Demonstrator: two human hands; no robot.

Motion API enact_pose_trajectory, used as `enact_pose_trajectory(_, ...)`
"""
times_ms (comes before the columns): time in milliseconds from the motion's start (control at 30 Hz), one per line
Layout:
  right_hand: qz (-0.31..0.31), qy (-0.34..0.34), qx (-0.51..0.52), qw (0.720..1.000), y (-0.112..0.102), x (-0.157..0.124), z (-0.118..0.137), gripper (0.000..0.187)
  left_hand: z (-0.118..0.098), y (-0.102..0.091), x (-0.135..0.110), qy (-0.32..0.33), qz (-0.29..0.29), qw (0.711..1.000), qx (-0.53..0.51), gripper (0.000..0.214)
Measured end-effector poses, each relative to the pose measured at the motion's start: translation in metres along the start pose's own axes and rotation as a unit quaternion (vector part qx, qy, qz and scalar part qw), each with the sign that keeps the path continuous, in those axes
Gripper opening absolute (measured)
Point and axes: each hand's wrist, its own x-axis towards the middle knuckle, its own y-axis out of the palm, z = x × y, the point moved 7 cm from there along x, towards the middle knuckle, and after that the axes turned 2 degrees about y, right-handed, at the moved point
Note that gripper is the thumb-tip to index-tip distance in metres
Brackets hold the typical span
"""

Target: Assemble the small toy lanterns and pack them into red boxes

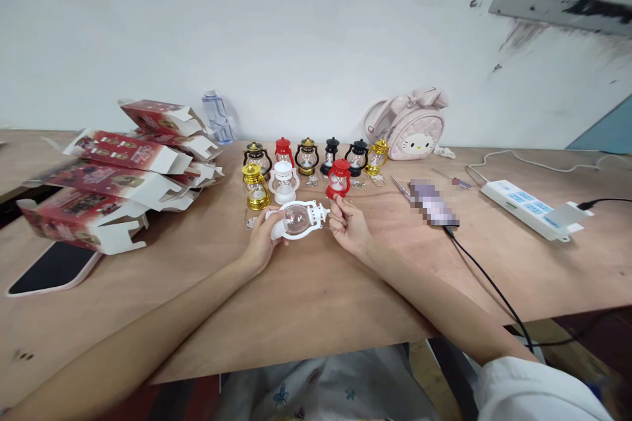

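Observation:
A small white lantern point(297, 220) with a clear globe lies on its side above the table, its base toward the left. My left hand point(264, 237) is wrapped round that base. At the lantern's top, my right hand point(348, 223) has its fingers pinched together beside the cap; a thin wire shows there, though what the fingertips grip is too small to make out. Just beyond my hands stand a white lantern point(284, 183), a gold lantern point(255, 187) and a red lantern point(338, 178), all upright.
Behind these stands a row of several black, bronze, red and gold lanterns point(331, 156). Red cardboard boxes point(121, 184) are piled at left near a phone point(54, 268) and water bottle point(217, 117). Rightward are a pink bag point(417, 131), a cabled phone point(434, 202) and a power strip point(526, 208).

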Motion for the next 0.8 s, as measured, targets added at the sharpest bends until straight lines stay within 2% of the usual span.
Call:
enact_pose_trajectory(233, 0.001, -0.029, -0.032, 0.999, -0.0002, 0.0008, 0.0016, 0.020, 0.0000, 0.0031, -0.0011, -0.010, 0.007, 1.000, -0.002, 0.038)
enact_pose_trajectory(633, -0.003, -0.044, -0.014, 0.999, -0.0043, 0.0014, 0.0006, 0.014, 0.0021, 0.0029, -0.0009, -0.024, 0.015, 0.999, -0.025, 0.035)
enact_pose_trajectory(800, 0.002, -0.054, -0.054, 0.997, -0.0039, 0.0025, 0.0008, 0.016, 0.0053, 0.0033, 0.0020, -0.042, 0.021, 0.998, -0.044, 0.028)
